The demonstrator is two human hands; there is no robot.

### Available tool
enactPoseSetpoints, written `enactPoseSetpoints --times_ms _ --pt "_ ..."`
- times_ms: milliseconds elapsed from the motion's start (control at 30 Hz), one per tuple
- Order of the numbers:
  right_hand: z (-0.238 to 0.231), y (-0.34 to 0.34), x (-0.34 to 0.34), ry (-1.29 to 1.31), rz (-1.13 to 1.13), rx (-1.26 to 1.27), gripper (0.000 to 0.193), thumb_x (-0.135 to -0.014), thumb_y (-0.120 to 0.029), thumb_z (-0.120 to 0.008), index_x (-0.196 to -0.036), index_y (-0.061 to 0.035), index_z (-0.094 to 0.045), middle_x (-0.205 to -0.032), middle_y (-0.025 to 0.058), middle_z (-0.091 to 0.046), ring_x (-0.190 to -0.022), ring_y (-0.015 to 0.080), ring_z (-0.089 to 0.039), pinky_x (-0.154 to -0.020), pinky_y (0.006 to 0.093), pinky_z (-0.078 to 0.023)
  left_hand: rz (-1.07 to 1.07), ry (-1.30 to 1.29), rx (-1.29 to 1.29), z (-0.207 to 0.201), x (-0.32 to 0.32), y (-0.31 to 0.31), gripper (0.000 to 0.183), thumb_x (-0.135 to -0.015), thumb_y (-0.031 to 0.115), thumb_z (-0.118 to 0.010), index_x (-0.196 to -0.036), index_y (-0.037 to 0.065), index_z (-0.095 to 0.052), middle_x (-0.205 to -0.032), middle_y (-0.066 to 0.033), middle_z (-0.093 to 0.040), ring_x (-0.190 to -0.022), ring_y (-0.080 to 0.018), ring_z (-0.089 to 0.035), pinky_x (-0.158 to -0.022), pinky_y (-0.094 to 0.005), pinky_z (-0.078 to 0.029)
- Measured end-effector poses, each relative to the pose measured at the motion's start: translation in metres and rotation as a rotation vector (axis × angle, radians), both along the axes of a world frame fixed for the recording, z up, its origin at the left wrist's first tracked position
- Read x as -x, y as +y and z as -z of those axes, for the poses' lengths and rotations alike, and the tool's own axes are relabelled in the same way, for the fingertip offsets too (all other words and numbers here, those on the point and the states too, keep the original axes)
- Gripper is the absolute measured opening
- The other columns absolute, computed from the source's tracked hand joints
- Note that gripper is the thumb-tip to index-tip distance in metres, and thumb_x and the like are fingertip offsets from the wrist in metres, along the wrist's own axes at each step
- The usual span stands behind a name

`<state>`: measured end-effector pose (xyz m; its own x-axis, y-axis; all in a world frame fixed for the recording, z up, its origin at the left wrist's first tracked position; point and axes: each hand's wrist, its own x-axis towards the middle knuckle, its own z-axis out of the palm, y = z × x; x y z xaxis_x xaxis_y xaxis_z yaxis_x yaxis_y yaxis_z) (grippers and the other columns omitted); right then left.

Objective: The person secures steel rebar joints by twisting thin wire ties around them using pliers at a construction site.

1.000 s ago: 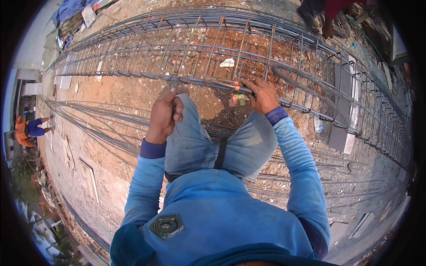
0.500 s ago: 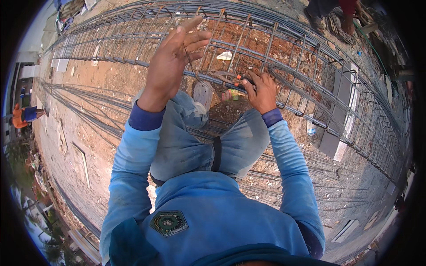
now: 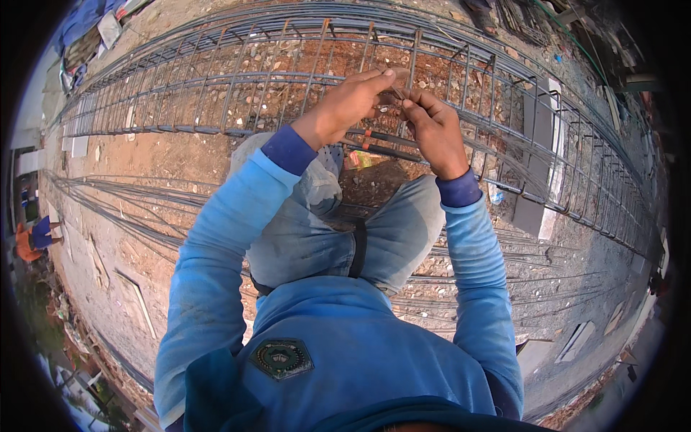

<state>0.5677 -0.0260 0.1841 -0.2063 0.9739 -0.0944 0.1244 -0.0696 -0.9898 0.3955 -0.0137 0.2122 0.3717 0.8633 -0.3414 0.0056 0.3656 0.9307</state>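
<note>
My left hand (image 3: 347, 104) reaches over a long rebar cage (image 3: 248, 131), its fingers closed in a pinch on thin tie wire (image 3: 398, 94). Opposite it, my right hand (image 3: 437, 133) has thumb and fingertips closed at the same wire, and the fingertips of both hands nearly meet. Just below them is a pair of pincers (image 3: 394, 137) with black handles and orange bands. Its handles run toward my right hand; whether that hand bears on them I cannot tell. The jaws are hard to make out. A bundle of loose tie wire (image 3: 507, 155) lies across the cage to the right.
My knees in jeans (image 3: 302, 245) are bent before the cage. Long thin rods (image 3: 137, 205) lie on the ground at left. A grey board (image 3: 534, 158) stands under the cage at right. A yellow-red wrapper (image 3: 362, 160) lies between my feet. Another person (image 3: 34, 241) is far left.
My left hand has come down and right, from spread fingers to a pinch beside my right hand. My right hand has left its grip around the pincers' handles and moved up to the wire.
</note>
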Motion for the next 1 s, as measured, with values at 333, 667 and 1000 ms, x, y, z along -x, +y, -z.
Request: enactPoseSetpoints --times_ms 333,667,1000 --pt "0.030 0.116 -0.009 -1.197 -0.239 -0.591 0.026 -0.083 -0.012 -0.051 -0.100 -0.0098 -0.071 -0.096 0.0198 -0.067 -0.088 0.0354 -0.065 -0.077 0.0437 -0.052 0.206 0.912 -0.262 0.062 0.041 0.074 0.040 -0.087 0.034 -0.051 -0.098 0.000 -0.069 -0.110 -0.0235 -0.063 -0.103 -0.0376 -0.060 -0.089 -0.0423 -0.046" --pt "0.100 0.177 0.046 -1.504 -0.800 -0.435 0.016 -0.080 -0.010 -0.058 -0.088 -0.0111 -0.071 -0.091 0.0149 -0.068 -0.087 0.0327 -0.066 -0.077 0.0441 -0.052 0.334 0.980 -0.202 0.111 0.015 0.074 0.035 -0.089 0.025 -0.050 -0.108 -0.002 -0.061 -0.095 -0.0243 -0.066 -0.086 -0.0340 -0.066 -0.076 -0.0420 -0.051" --pt "0.128 0.193 0.039 -1.070 -0.955 -0.432 0.019 -0.084 -0.015 -0.056 -0.094 -0.0157 -0.072 -0.092 0.0121 -0.069 -0.089 0.0301 -0.065 -0.081 0.0425 -0.051 0.006 0.299 0.587 0.132 0.004 0.082 0.033 -0.090 0.016 -0.048 -0.110 -0.010 -0.050 -0.090 -0.0226 -0.062 -0.061 -0.0261 -0.065 -0.044 -0.0360 -0.052"
